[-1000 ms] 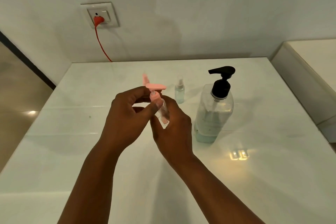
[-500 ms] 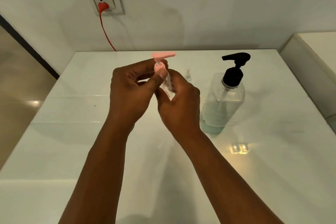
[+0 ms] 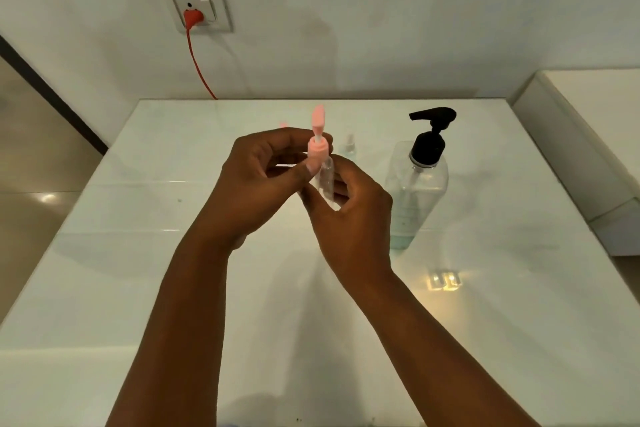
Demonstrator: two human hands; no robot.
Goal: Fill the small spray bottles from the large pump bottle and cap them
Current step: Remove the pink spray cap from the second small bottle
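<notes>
Above the middle of the white table (image 3: 173,288), my right hand (image 3: 349,218) holds a small clear bottle (image 3: 326,180) by its body. My left hand (image 3: 256,180) pinches the bottle's pink pump cap (image 3: 317,146) at the collar between thumb and fingers; the pink nozzle points away from me. The large clear pump bottle (image 3: 415,191) with a black pump head stands just right of my hands. Behind my hands a second small clear spray bottle (image 3: 349,144) stands on the table, partly hidden. A bit of something pink (image 3: 283,124) shows behind my left hand.
A wall socket (image 3: 201,9) with a red plug and red cord sits on the wall behind the table. A white ledge (image 3: 588,135) borders the table on the right. The table's left edge drops to a brown floor.
The pink pump head has turned from pointing sideways to pointing away from me, with my left fingers still on the cap. Both hands stay together in front of the pump bottle.
</notes>
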